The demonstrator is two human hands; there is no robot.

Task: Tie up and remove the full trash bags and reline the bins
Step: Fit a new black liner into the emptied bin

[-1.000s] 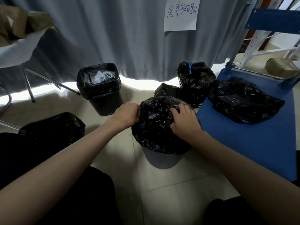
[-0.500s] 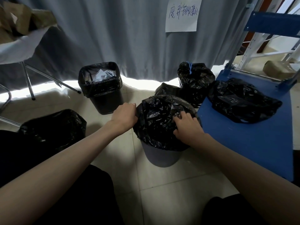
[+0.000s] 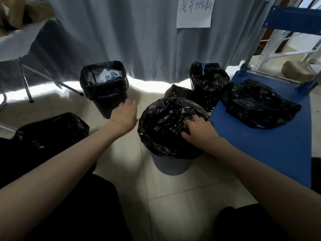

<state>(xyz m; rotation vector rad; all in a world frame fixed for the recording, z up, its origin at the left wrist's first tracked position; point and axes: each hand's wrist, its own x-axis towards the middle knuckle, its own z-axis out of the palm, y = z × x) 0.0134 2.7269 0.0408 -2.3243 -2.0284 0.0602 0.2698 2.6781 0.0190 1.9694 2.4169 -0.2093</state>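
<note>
A grey curtain (image 3: 121, 40) is hanging across the back, with a handwritten paper sign (image 3: 194, 12) showing on it. A blue cart platform (image 3: 278, 145) is lying at the right, carrying a loose black trash bag (image 3: 258, 103). A dark bag heap (image 3: 52, 131) is sitting on the tiled floor (image 3: 173, 197) at the left. In the middle, a round grey bin (image 3: 171, 166) is standing on the floor, and a black liner (image 3: 165, 129) is draping over its rim and bulging across its mouth. Behind it to the left, a square black bin (image 3: 106, 89) is standing lined, with crumpled white paper showing inside. A tied bag (image 3: 208, 82) with a blue drawstring is sitting against the curtain, just behind the cart's corner, and a smaller bag (image 3: 177, 92) is lying beside it. The right hand (image 3: 199, 133) is resting on the liner at the round bin's right edge, its fingers curling into the plastic and pinching it. The left hand (image 3: 125, 115) is hovering between the two bins, just clear of the liner, fingers spread loosely and blurred, gripping nothing.
</note>
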